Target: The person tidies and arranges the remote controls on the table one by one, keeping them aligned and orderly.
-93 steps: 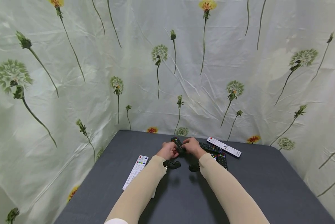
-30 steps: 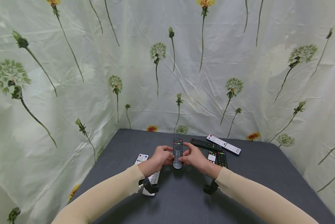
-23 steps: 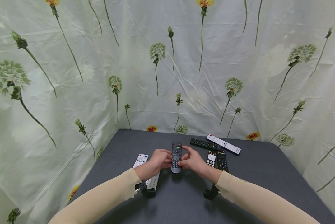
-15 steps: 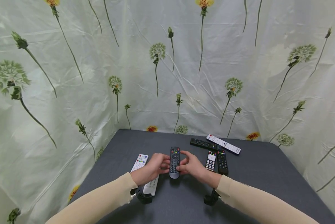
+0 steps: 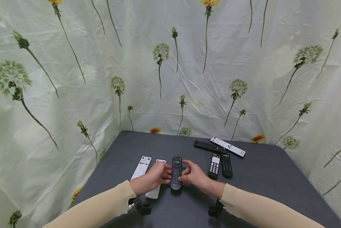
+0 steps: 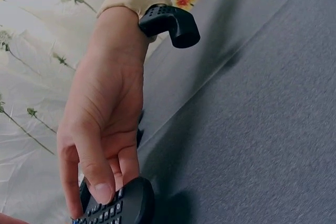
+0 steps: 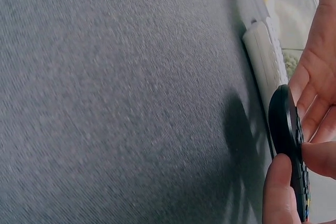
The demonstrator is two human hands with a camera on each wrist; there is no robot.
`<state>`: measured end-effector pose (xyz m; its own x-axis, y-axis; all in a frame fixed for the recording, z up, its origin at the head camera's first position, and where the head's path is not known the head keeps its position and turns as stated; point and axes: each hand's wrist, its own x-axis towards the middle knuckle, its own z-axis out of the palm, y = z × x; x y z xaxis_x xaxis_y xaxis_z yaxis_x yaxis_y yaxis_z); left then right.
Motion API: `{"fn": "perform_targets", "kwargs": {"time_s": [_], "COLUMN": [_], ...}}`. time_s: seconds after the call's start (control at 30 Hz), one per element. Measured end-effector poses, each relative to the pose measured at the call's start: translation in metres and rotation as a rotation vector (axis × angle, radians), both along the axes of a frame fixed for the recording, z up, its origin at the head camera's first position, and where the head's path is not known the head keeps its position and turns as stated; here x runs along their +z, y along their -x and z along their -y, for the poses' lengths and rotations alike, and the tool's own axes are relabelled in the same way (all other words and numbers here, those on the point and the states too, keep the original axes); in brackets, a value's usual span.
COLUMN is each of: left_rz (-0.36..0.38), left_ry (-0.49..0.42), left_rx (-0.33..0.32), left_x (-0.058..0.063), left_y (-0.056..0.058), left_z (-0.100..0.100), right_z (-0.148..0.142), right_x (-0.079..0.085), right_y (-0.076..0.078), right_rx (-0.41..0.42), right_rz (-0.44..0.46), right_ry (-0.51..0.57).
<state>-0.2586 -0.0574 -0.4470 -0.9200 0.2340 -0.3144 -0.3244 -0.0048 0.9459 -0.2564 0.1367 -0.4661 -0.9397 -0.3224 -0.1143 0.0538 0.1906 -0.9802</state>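
In the head view a black remote control (image 5: 176,173) with small coloured buttons is held slightly above the grey table. My right hand (image 5: 195,176) pinches its right side, the thumb on the lower keys. My left hand (image 5: 154,178) lies along its left edge, fingers loosely extended, their tips at the edge. The left wrist view has my right hand (image 6: 107,108) above the remote control (image 6: 139,200), thumb across its keypad. Edge-on in the right wrist view, the remote control (image 7: 286,124) has my left hand (image 7: 320,66) behind it. Whether the left fingertips press it is unclear.
Two white remotes lie near my left hand: one farther left (image 5: 142,167), another partly beneath the hand (image 5: 154,193). To the right lie a long black remote (image 5: 207,146), a white remote (image 5: 230,147), a black-and-white remote (image 5: 214,165) and a black remote (image 5: 226,165). A flowered curtain (image 5: 170,79) hangs behind.
The black remote control has come from the back of the table toward me, turning upright in view. Both hands moved with it, and the second white remote shows more fully.
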Motion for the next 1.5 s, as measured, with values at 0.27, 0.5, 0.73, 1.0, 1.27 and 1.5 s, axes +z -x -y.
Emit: {"fn": "perform_targets", "kwargs": {"time_s": [0.27, 0.5, 0.73, 1.0, 1.27, 1.5], "left_rz": [0.028, 0.046, 0.036, 0.06, 0.062, 0.059], "left_ry": [0.012, -0.015, -0.012, -0.018, -0.01, 0.009], "left_rx": [0.017, 0.046, 0.029, 0.03, 0.032, 0.032], "left_x": [0.001, 0.0, 0.001, 0.002, 0.001, 0.001], "left_y": [-0.006, -0.007, -0.01, -0.011, -0.014, -0.012], "left_z": [0.002, 0.002, 0.001, 0.001, 0.002, 0.003], "right_z": [0.003, 0.004, 0.005, 0.005, 0.004, 0.004], "right_x": [-0.004, -0.004, -0.01, -0.012, -0.013, -0.015], "right_y": [-0.005, -0.009, -0.007, -0.006, -0.009, -0.008], "right_rx": [0.003, 0.025, 0.022, 0.027, 0.034, 0.039], "right_rz": [0.038, 0.05, 0.043, 0.047, 0.042, 0.033], "right_ry": [0.008, 0.021, 0.003, -0.029, -0.037, -0.034]}}
